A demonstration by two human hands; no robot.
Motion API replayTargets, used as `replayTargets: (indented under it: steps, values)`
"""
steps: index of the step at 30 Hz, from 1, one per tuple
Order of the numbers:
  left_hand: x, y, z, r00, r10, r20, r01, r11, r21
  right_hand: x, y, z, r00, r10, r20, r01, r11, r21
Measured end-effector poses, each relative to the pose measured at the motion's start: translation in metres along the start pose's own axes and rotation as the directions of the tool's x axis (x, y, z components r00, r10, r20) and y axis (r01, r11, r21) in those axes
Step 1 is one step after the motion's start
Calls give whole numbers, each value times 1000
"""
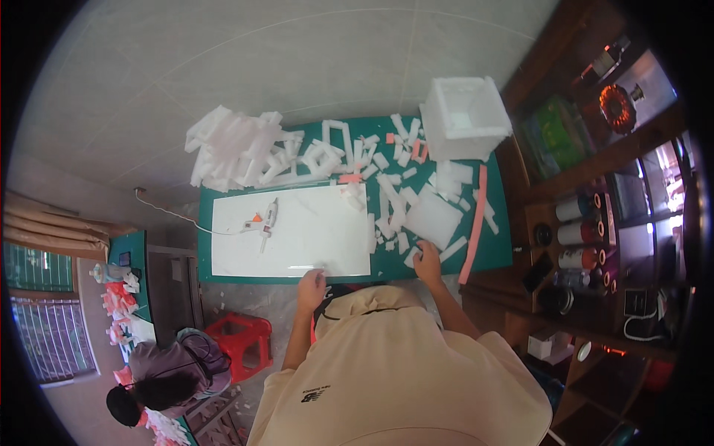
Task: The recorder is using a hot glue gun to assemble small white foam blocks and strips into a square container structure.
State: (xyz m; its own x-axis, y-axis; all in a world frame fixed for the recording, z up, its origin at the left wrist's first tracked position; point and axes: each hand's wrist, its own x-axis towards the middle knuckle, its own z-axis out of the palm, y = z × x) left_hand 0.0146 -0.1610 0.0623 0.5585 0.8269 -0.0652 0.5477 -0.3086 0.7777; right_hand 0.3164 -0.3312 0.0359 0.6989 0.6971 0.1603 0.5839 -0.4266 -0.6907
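Item, left hand [313, 281]: fingers curled, at the front edge of a glossy white rectangular board [297, 256]. Item, right hand [427, 262]: fingers bent, near the front edge of a green-topped table [494, 238], just beside a small oblong white foam block [413, 257]. From where I sit, both hands show too small to tell whether the fingertips press together or pinch anything.

Item, a flat white square foam sheet [433, 217]: just beyond the right hand, askew to the table edge, probably left there for easy reach.

Item, a pale glue gun with an orange trigger [270, 214]: lying on the board, white cord [178, 214] running left to the wall; I take the board to be there to spare the tabletop.

Condition: the sheet is matte and straight-edged; the block beside the hand is short and plain.

Outlying stock: one long pink foam strip [477, 227], right; one open-topped white foam box [465, 145], far right corner; one heap of white foam pieces [234, 149], far left, presumably stacked back to save working room.
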Motion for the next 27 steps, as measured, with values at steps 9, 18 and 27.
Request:
replayTargets:
  steps: [9,18,27]
  values:
    - [-15,-26,4,995,17,100,-24,997,74,83,8,-64,986,-122,-118,104,984,-144]
    - [-59,-38,-12,982,-101,159,82,989,122,267,-30,-158,966,-214,-147,168,947,-273]
    - [-94,-45,-13,965,-252,69,255,966,-34,207,-16,-126,928,-260,-265,163,927,-339]
